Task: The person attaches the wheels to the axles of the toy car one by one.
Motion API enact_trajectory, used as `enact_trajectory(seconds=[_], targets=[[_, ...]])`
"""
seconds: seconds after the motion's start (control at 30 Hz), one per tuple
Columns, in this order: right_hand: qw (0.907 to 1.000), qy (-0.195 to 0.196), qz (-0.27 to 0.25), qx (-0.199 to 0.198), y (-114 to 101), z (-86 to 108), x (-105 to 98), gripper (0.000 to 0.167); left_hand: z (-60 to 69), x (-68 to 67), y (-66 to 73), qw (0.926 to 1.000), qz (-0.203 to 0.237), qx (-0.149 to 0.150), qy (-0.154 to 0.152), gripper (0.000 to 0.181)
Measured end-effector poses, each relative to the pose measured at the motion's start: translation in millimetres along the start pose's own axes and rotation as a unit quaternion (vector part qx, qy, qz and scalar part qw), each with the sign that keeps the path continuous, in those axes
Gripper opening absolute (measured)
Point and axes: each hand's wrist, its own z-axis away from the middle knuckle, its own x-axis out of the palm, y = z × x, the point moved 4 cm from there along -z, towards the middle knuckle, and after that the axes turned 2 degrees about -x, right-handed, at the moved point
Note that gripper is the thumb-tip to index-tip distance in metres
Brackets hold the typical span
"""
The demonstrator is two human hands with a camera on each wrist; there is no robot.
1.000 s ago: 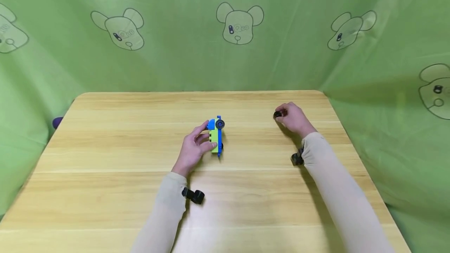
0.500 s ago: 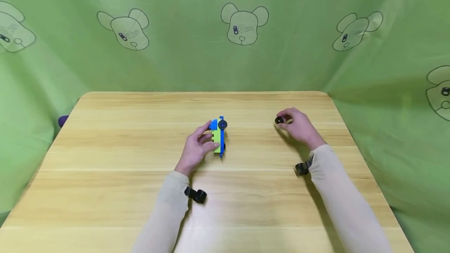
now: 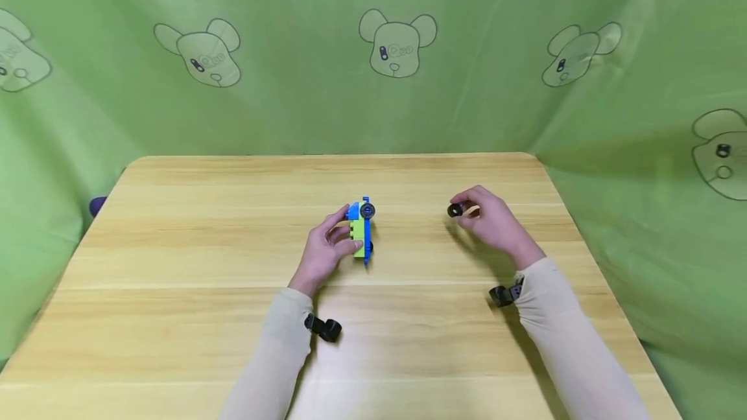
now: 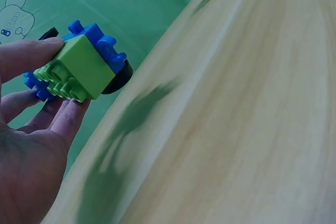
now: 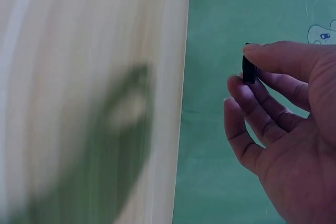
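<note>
My left hand (image 3: 323, 250) grips a small toy car (image 3: 359, 238) built of lime-green and blue bricks, thumb on one side and fingers on the other. The car is tipped so that its studs face the palm and its blue base faces right. A black wheel (image 3: 367, 210) sits on its far end in the head view; another shows under the block (image 4: 119, 78) in the left wrist view. To the right, my right hand (image 3: 493, 222) pinches a loose black tire (image 3: 455, 210) between thumb and fingertips, above the table. Edge-on, the tire (image 5: 249, 66) appears in the right wrist view.
Both hands are over a light wooden table (image 3: 192, 245). A green curtain (image 3: 303, 96) with bear-head drawings hangs behind and along the sides. A small purple object (image 3: 97, 205) shows past the table's left edge. Black cameras (image 3: 330, 330) are strapped at both wrists.
My right hand has drawn back toward me with the tire and turned it so that its hole shows. My left hand keeps the toy car in about the same place.
</note>
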Motion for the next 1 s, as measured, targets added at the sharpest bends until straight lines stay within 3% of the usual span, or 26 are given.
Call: enact_trajectory(seconds=[0.37,1.0], targets=[[0.9987,-0.019,0.036,-0.029,-21.6,7.6,9.8,0.037,-1.0,1.3,-1.0,0.9998,-0.007,-0.010,-0.012,0.082],[0.9952,-0.025,0.049,-0.082,-61.8,22.7,30.9,0.034,-0.6,-1.6,-2.8,0.9998,-0.009,0.015,0.009,0.078]])
